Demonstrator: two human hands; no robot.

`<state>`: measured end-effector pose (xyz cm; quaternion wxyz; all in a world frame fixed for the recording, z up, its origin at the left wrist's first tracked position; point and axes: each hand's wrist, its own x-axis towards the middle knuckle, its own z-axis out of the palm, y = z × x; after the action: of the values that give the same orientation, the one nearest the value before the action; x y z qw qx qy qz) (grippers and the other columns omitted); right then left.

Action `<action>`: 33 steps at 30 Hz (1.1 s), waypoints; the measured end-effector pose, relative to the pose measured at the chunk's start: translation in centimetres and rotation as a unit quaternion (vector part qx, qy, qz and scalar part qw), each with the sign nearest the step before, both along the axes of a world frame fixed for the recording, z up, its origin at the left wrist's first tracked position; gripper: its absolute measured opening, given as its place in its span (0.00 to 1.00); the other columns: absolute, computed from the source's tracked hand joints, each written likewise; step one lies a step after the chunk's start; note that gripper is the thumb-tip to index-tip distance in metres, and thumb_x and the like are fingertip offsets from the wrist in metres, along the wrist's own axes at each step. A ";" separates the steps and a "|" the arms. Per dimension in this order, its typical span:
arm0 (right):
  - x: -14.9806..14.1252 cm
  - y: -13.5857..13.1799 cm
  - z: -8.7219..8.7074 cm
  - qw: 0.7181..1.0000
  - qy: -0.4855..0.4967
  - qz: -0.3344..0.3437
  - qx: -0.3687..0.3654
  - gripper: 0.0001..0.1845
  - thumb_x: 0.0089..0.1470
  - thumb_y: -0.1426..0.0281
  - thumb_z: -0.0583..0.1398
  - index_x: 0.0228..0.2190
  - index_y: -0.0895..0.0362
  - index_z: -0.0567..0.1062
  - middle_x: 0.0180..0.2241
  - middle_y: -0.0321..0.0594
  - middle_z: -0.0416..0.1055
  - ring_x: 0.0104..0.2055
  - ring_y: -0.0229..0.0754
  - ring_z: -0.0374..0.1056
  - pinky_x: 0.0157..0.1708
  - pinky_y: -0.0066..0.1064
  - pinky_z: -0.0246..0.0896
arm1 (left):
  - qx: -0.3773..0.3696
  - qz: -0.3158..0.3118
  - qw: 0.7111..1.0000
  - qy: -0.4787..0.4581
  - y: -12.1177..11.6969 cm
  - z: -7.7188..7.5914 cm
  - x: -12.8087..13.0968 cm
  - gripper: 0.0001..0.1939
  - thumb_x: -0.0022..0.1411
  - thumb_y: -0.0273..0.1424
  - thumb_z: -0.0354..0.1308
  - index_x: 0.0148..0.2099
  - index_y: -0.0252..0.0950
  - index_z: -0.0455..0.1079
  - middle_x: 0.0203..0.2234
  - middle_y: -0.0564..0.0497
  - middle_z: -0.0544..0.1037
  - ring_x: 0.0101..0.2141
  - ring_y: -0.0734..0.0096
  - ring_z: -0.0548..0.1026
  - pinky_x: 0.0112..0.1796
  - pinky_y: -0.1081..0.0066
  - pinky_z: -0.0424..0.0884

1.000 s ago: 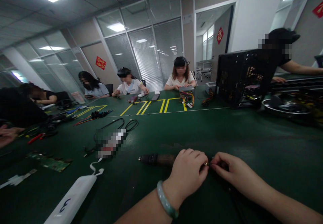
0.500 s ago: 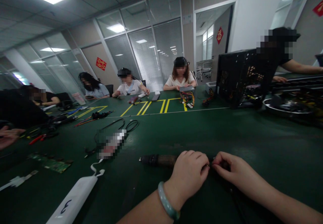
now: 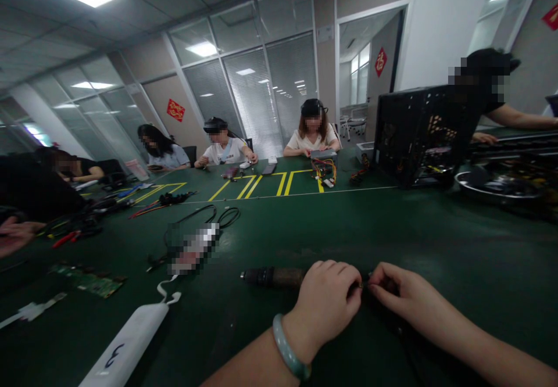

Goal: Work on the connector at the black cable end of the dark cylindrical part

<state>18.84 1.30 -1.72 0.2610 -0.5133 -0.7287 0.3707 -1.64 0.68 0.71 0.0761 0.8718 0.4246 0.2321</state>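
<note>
Presently holds a brown-and-black cylindrical tool [image 3: 276, 276] on or low over the green table [image 3: 414, 230], metal tip to the left, with the left hand [image 3: 329, 297] wrapped around the other end and a pale green bangle [image 3: 285, 345] around that wrist. Just beside, pinches the fingers and thumb of the right hand [image 3: 401, 290] together, any small piece between too hidden to tell. Farther out, has a white bar [image 3: 131, 334] and a green circuit board [image 3: 93, 282] to the left, plus a black computer case [image 3: 396, 143] and a round metal dish [image 3: 490, 189] well off to the right.
</note>
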 end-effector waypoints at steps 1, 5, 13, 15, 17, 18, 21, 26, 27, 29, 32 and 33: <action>0.0 0.0 -0.1 1.000 0.005 -0.001 -0.003 0.06 0.58 0.65 0.57 0.31 0.54 0.71 0.27 0.32 0.73 0.30 0.38 0.69 0.28 0.25 0.61 | -0.002 0.003 1.000 -0.001 0.0 0.0 0.0 0.05 0.62 0.30 0.58 0.42 0.40 0.68 0.38 0.54 0.76 0.39 0.65 0.71 0.43 0.63 0.65; 0.1 -0.1 -0.1 1.000 0.014 0.000 -0.012 0.06 0.57 0.66 0.58 0.30 0.54 0.70 0.27 0.32 0.72 0.29 0.38 0.68 0.28 0.24 0.60 | -0.006 -0.003 1.000 -0.002 -0.1 0.0 -0.1 0.04 0.63 0.31 0.58 0.41 0.40 0.68 0.39 0.54 0.76 0.40 0.65 0.71 0.44 0.63 0.65; 0.0 0.1 -0.3 1.000 0.016 0.003 0.000 0.07 0.58 0.65 0.57 0.30 0.55 0.70 0.27 0.32 0.71 0.29 0.38 0.67 0.27 0.24 0.59 | -0.002 -0.009 1.000 -0.003 0.0 0.0 -0.1 0.06 0.62 0.30 0.59 0.42 0.41 0.68 0.40 0.55 0.76 0.42 0.65 0.71 0.45 0.62 0.65; -0.1 0.0 -0.3 1.000 0.015 0.002 -0.001 0.07 0.58 0.65 0.57 0.30 0.55 0.70 0.26 0.32 0.71 0.29 0.38 0.66 0.26 0.24 0.59 | -0.001 -0.005 1.000 0.000 -0.1 0.0 0.0 0.09 0.61 0.31 0.60 0.44 0.41 0.68 0.40 0.54 0.75 0.41 0.64 0.71 0.44 0.62 0.65; -0.2 -0.1 -0.2 1.000 0.015 0.000 -0.003 0.07 0.58 0.66 0.57 0.29 0.55 0.70 0.26 0.32 0.70 0.28 0.38 0.66 0.26 0.24 0.58 | -0.001 -0.004 1.000 0.006 -0.1 0.0 0.0 0.08 0.61 0.30 0.59 0.44 0.41 0.68 0.39 0.54 0.75 0.41 0.64 0.71 0.43 0.62 0.66; -0.2 -0.2 -0.1 1.000 0.015 -0.001 -0.002 0.07 0.58 0.66 0.57 0.29 0.55 0.70 0.26 0.32 0.70 0.28 0.37 0.66 0.26 0.25 0.58 | 0.000 -0.005 1.000 0.008 -0.1 0.0 0.0 0.07 0.61 0.30 0.59 0.43 0.40 0.68 0.39 0.54 0.75 0.41 0.64 0.72 0.43 0.62 0.66; -0.3 -0.2 0.1 1.000 0.015 -0.003 0.001 0.07 0.58 0.67 0.57 0.29 0.55 0.70 0.25 0.32 0.69 0.28 0.38 0.65 0.27 0.25 0.58 | 0.002 -0.010 1.000 0.009 0.0 -0.1 -0.1 0.05 0.62 0.30 0.59 0.41 0.40 0.68 0.39 0.54 0.76 0.41 0.64 0.71 0.44 0.62 0.65; -0.2 -0.2 0.0 1.000 0.008 -0.005 0.007 0.06 0.57 0.67 0.57 0.29 0.55 0.70 0.25 0.32 0.69 0.28 0.37 0.65 0.26 0.25 0.58 | 0.001 -0.019 1.000 0.005 0.1 -0.2 -0.2 0.04 0.63 0.30 0.58 0.41 0.40 0.69 0.41 0.55 0.76 0.42 0.65 0.71 0.45 0.63 0.65; -0.2 -0.2 0.0 1.000 0.006 -0.006 0.009 0.06 0.57 0.67 0.58 0.29 0.55 0.70 0.25 0.32 0.69 0.28 0.37 0.65 0.26 0.25 0.58 | 0.002 -0.020 1.000 0.005 0.1 -0.2 -0.2 0.04 0.63 0.30 0.58 0.41 0.41 0.69 0.40 0.55 0.76 0.42 0.65 0.71 0.45 0.63 0.65; -0.1 -0.2 -0.1 1.000 0.002 -0.007 0.010 0.06 0.57 0.67 0.58 0.29 0.55 0.70 0.25 0.32 0.70 0.28 0.37 0.65 0.26 0.25 0.58 | 0.002 -0.020 1.000 0.004 0.1 -0.1 -0.1 0.04 0.63 0.29 0.58 0.42 0.41 0.69 0.40 0.55 0.76 0.42 0.66 0.72 0.45 0.64 0.65; -0.1 -0.1 0.0 1.000 0.002 -0.007 0.005 0.06 0.57 0.67 0.57 0.29 0.55 0.70 0.25 0.32 0.70 0.28 0.37 0.65 0.26 0.25 0.57 | 0.003 -0.018 1.000 0.005 0.0 -0.1 -0.1 0.04 0.63 0.29 0.58 0.42 0.40 0.69 0.40 0.54 0.76 0.42 0.65 0.72 0.45 0.63 0.65; -0.1 -0.1 0.0 1.000 0.004 -0.006 0.003 0.06 0.57 0.66 0.57 0.29 0.55 0.70 0.26 0.32 0.70 0.27 0.37 0.65 0.26 0.25 0.57 | 0.003 -0.017 1.000 0.006 0.0 0.0 -0.1 0.05 0.63 0.29 0.58 0.42 0.40 0.69 0.40 0.54 0.76 0.42 0.65 0.72 0.45 0.63 0.65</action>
<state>18.79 1.16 -1.72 0.2675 -0.5153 -0.7257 0.3691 -1.69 0.68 0.66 0.0751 0.8806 0.4092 0.2268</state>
